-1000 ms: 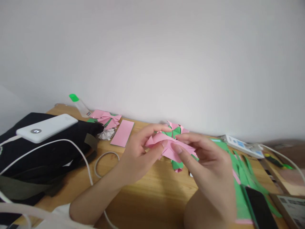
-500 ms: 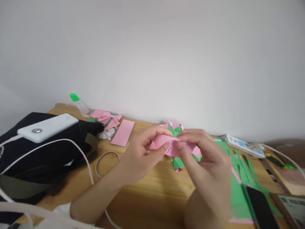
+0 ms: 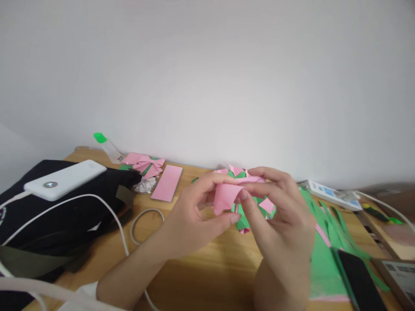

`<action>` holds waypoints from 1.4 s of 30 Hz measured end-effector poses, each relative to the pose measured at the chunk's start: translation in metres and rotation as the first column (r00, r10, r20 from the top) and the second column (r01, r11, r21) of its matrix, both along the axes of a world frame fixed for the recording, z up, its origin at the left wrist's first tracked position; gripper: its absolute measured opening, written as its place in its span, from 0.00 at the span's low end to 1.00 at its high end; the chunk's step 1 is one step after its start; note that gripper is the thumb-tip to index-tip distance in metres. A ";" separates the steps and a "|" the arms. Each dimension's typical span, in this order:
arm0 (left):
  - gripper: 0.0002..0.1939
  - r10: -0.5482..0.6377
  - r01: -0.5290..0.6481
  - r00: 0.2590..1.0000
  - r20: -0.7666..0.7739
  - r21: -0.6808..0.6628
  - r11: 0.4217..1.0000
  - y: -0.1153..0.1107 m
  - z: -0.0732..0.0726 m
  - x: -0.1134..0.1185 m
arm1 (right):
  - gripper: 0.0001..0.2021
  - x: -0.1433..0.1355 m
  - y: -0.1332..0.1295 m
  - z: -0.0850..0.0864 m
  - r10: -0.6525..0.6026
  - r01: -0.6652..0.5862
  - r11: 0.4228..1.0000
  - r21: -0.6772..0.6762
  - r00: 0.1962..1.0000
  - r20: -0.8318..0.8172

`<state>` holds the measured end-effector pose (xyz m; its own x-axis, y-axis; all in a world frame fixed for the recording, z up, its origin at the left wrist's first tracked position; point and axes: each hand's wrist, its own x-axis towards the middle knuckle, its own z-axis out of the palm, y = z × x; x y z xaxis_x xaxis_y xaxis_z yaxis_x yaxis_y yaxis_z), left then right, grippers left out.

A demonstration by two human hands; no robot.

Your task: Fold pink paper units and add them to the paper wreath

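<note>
A folded piece of pink paper (image 3: pixel 227 196) is held up in front of me between both hands. My left hand (image 3: pixel 196 211) has its fingers on the paper's upper left edge, with the thumb low and a little apart from it. My right hand (image 3: pixel 279 211) pinches the paper's right part between thumb and fingers. Behind the hands, a green and pink folded-paper model (image 3: pixel 242 221) lies on the table, partly hidden by them.
To the left are a pink paper strip (image 3: pixel 167 183), folded pink pieces (image 3: pixel 149 164), a green-capped glue bottle (image 3: pixel 110 149) and a white power bank (image 3: pixel 66 179) on a black bag (image 3: pixel 106 224). To the right lie green paper sheets (image 3: pixel 327 272), a phone (image 3: pixel 359 278) and a power strip (image 3: pixel 333 194).
The pink paper has been turned, and its left part now curls downward. My left thumb has moved down off its face, while my right fingers have spread along its upper edge.
</note>
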<state>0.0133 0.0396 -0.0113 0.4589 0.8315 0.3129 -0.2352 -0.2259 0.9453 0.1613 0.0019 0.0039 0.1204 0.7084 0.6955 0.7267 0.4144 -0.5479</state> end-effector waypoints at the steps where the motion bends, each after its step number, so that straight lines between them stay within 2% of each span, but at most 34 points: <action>1: 0.22 -0.032 0.032 0.999 0.027 -0.017 0.999 0.000 0.001 -0.001 | 0.06 0.000 0.000 0.001 -0.005 0.005 1.000 -0.004 1.000 0.006; 4: 0.16 -0.079 0.082 0.993 0.087 -0.035 0.996 0.001 0.002 -0.003 | 0.06 0.000 0.000 0.002 -0.011 0.011 1.000 -0.005 1.000 0.005; 9: 0.10 0.075 -0.074 0.997 0.022 -0.036 0.997 0.004 0.001 -0.004 | 0.06 0.001 -0.001 0.001 0.030 -0.030 0.999 -0.014 0.998 0.053; 15: 0.10 0.039 -0.026 0.995 0.088 -0.143 0.989 0.006 0.003 -0.003 | 0.07 0.003 -0.002 -0.001 0.067 -0.066 0.998 -0.020 0.994 0.086; 17: 0.09 0.030 -0.013 0.995 0.095 -0.168 0.986 0.007 0.004 -0.002 | 0.11 0.004 -0.003 -0.001 0.097 -0.095 0.995 -0.023 0.994 0.051; 20: 0.08 0.044 -0.023 0.994 0.100 -0.197 0.980 0.009 0.005 -0.002 | 0.19 0.005 -0.006 -0.003 0.146 -0.152 0.987 -0.062 0.986 -0.083; 24: 0.07 0.071 -0.054 0.992 0.107 -0.158 0.986 0.010 0.003 -0.002 | 0.15 0.005 -0.006 -0.004 0.153 -0.181 0.977 -0.115 0.964 -0.218; 30: 0.06 0.121 -0.110 0.989 0.090 -0.113 0.987 0.009 0.000 -0.001 | 0.13 0.005 -0.004 -0.004 0.150 -0.177 0.979 -0.102 0.961 -0.232; 36: 0.02 0.141 -0.124 0.985 0.100 -0.159 0.979 0.012 0.002 0.001 | 0.13 0.004 -0.006 -0.004 0.152 -0.171 0.982 -0.080 0.967 -0.204; 42: 0.01 0.172 -0.156 0.979 0.107 -0.139 0.978 0.010 0.001 0.000 | 0.10 0.003 -0.005 0.000 0.069 -0.121 0.980 -0.157 0.951 -0.302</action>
<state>0.0130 0.0501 -0.0099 0.2791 0.9293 0.2420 -0.3168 -0.1488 0.9368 0.1640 -0.0028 0.0034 0.2269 0.8321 0.5060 0.4842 0.3545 -0.8000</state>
